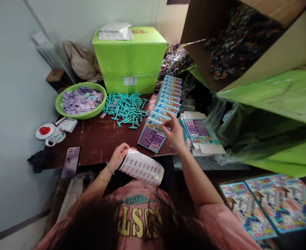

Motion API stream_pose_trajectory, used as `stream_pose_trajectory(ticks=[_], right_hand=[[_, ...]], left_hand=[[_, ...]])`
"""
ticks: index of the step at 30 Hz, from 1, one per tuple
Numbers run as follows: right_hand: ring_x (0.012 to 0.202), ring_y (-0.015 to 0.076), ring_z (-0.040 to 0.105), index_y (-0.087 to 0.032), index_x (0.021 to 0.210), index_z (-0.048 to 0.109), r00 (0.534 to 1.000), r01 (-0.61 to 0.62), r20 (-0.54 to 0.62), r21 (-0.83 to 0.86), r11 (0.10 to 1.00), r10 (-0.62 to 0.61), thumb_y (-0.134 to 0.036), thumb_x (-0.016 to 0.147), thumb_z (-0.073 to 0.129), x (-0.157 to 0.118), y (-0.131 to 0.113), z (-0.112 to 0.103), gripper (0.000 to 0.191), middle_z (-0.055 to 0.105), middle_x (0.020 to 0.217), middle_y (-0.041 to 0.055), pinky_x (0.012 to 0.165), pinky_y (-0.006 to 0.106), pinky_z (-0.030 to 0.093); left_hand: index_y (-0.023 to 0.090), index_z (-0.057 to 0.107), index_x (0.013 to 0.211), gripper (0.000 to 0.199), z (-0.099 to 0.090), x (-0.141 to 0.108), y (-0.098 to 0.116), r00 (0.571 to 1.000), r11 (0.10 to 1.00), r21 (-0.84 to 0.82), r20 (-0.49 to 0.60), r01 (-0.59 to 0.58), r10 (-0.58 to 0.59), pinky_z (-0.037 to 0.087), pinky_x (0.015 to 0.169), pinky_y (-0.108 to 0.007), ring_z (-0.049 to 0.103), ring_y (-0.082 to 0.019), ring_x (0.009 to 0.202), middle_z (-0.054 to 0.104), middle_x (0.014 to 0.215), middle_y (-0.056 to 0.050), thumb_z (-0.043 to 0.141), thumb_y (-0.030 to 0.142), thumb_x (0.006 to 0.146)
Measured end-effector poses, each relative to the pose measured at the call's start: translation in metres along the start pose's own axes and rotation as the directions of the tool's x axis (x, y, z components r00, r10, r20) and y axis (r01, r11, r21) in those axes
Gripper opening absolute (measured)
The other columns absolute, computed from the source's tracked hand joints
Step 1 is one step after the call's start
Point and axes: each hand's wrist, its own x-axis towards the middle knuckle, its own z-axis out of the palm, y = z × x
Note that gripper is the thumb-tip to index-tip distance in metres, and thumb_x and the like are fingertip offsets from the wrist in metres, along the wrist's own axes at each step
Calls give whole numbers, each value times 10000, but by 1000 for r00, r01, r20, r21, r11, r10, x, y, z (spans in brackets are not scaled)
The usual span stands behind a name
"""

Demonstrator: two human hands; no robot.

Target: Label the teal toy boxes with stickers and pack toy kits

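Observation:
My left hand [121, 155] grips the upper left corner of a white sticker sheet [142, 167] with rows of small printed labels. The sheet curls and hangs in front of my shirt. Over the front of a row of small printed boxes [153, 133] is my right hand [173, 128], its thumb and forefinger drawn together near the nearest box. Whether a small label sits between those fingertips is too small to tell. The boxes lean one behind another in a line running back along the table, purple and blue faces toward me.
Teal hammer-shaped pieces [126, 106] lie heaped beside a green basin [100, 110] of small purple packets. A big green carton [132, 59] stands behind. Flattened boxes [207, 149] are stacked at right, below an open carton of beads. A phone [71, 161] and lidded cup [54, 136] sit left.

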Motion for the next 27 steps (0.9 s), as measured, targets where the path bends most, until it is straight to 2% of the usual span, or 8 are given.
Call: stream_pose_trajectory(ticks=[4,10,12,15,18,21,24,27], right_hand=[[817,179,642,-202,1449,473,995,21,97,-97,995,-11,-258,844,647,34,23,-17,632,654,905,20,842,368,544],[815,203,637,-157,1422,524,971,121,238,-359,925,-35,-215,864,599,44,39,-4,566,680,934,68,826,387,527],[962,263,638,-157,1425,524,973,160,224,-484,860,-56,-231,862,634,46,37,-3,578,683,1083,134,908,453,496],[1234,347,533,-188,1334,591,989,147,93,-607,781,-114,-314,856,693,51,32,-13,505,581,1360,187,1044,540,390],[1070,297,615,-183,1015,687,999,41,19,-509,860,-36,-373,886,650,61,32,-32,233,697,1129,133,977,461,443],[819,227,644,-182,832,676,986,-63,114,-396,916,117,-371,884,629,73,42,-41,202,722,852,61,825,364,485],[854,235,644,-171,853,701,979,-59,142,-497,866,148,-330,874,646,83,54,-34,169,737,883,71,858,379,473],[1063,308,612,-162,1103,704,999,-3,22,-671,741,24,-304,897,635,80,52,-28,260,718,1118,141,995,503,408]], left_hand=[[197,483,820,293,6,17,-14,1000,996,-83,4,8,-8,457,654,-245,679,-165,701,779,923,-84,720,361,766],[198,479,820,281,13,39,-25,1000,994,-107,-2,25,-26,429,616,-227,598,-121,612,769,888,-48,704,348,742],[203,474,817,295,16,45,-25,999,994,-102,2,45,-45,411,591,-220,594,-124,614,765,884,-40,706,360,723],[208,471,812,305,19,48,-24,998,993,-104,24,63,-61,403,577,-219,589,-124,606,758,870,-27,708,372,715],[209,471,807,302,16,46,-20,996,991,-113,39,78,-74,413,583,-222,596,-127,616,755,870,-25,708,376,722],[213,465,813,299,12,44,-16,996,989,-119,31,83,-80,440,619,-231,634,-146,682,759,905,-34,700,381,734],[215,462,819,282,12,43,-13,996,985,-153,39,80,-75,471,679,-247,668,-164,752,760,912,-34,688,369,748],[215,467,823,277,13,40,-8,996,973,-216,54,78,-68,488,724,-255,689,-172,801,757,892,-23,696,352,750]])
